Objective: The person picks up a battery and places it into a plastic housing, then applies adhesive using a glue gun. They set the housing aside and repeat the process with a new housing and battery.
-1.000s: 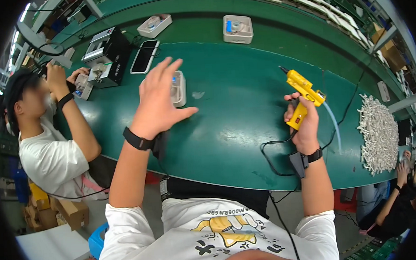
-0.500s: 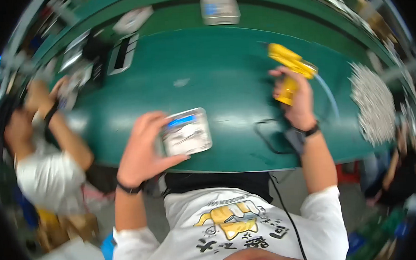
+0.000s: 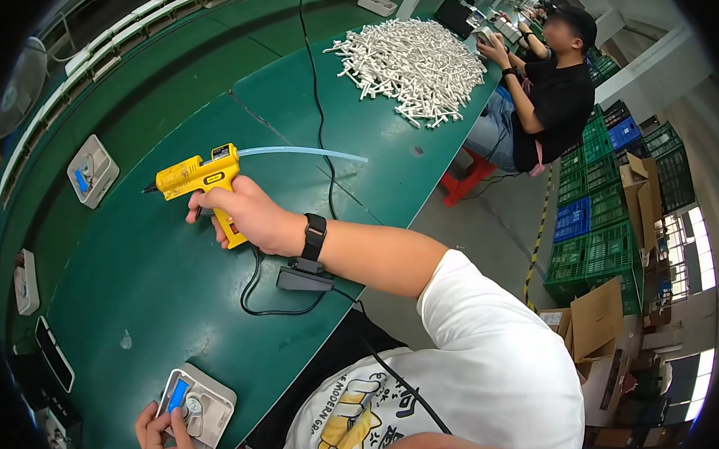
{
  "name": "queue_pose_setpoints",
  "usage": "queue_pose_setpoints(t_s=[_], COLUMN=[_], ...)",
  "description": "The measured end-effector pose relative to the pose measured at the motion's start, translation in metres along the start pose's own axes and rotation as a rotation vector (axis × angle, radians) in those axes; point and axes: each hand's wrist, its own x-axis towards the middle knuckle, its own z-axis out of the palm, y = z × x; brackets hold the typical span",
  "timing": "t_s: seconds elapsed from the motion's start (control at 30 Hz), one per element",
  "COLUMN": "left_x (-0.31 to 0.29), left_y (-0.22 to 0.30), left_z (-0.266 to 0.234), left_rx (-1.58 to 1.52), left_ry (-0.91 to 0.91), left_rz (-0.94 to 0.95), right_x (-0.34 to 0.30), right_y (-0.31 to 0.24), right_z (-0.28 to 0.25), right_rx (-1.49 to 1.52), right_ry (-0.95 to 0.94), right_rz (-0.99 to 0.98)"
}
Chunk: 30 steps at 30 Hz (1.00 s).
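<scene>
A yellow hot glue gun (image 3: 202, 174) is wrapped in my right hand (image 3: 253, 218), held above the green table with its dark nozzle toward the left. A pale blue glue stick (image 3: 299, 150) trails out of its back. Down at the lower left, my left hand (image 3: 169, 447) pinches the edge of a shallow white plastic housing (image 3: 219, 393), thumb over the rim. Inside the housing lie a blue block (image 3: 178, 394) and a round part with a coiled pale wire (image 3: 193, 406). The fingertips sit close against the blue block.
A big heap of small white parts (image 3: 416, 67) covers the table's far right. Similar white housings (image 3: 93, 172) stand along the left. A black cable (image 3: 318, 105) crosses the table, and a grey box (image 3: 304, 279) hangs below my right wrist. A co-worker (image 3: 560, 92) sits beyond the heap.
My view has swung to the right, bringing the heap and co-worker into fuller sight. The left hand now pinches the housing's edge; the glue gun stays in my right hand.
</scene>
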Motion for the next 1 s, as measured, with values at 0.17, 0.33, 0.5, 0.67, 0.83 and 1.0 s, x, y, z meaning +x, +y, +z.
queue_pose_setpoints(t_s=[0.17, 0.33, 0.5, 0.67, 0.83, 1.0], left_x=[-0.003, -0.055, -0.035, -0.049, -0.046, -0.045], left_y=[0.023, -0.011, 0.010, 0.003, -0.001, -0.002], left_z=[-0.010, 0.042, 0.056, 0.060, 0.058, 0.057], left_rx=[0.011, -0.366, -0.698, -0.805, -0.835, -0.825], left_ry=[0.111, 0.570, 0.614, 0.700, 0.699, 0.696], left_rz=[0.161, -0.227, 0.025, -0.050, -0.042, 0.014], right_x=[0.000, -0.027, -0.100, -0.103, -0.094, -0.102], right_y=[0.010, 0.002, -0.029, 0.002, 0.002, 0.016], right_z=[0.001, 0.026, 0.070, 0.103, 0.145, 0.153], right_rx=[0.005, -0.370, -0.613, -0.622, -0.912, -0.980], right_ry=[-0.055, -0.306, -0.429, -0.724, -0.759, -0.760], right_rz=[0.001, 0.058, 0.168, -0.034, 0.088, -0.043])
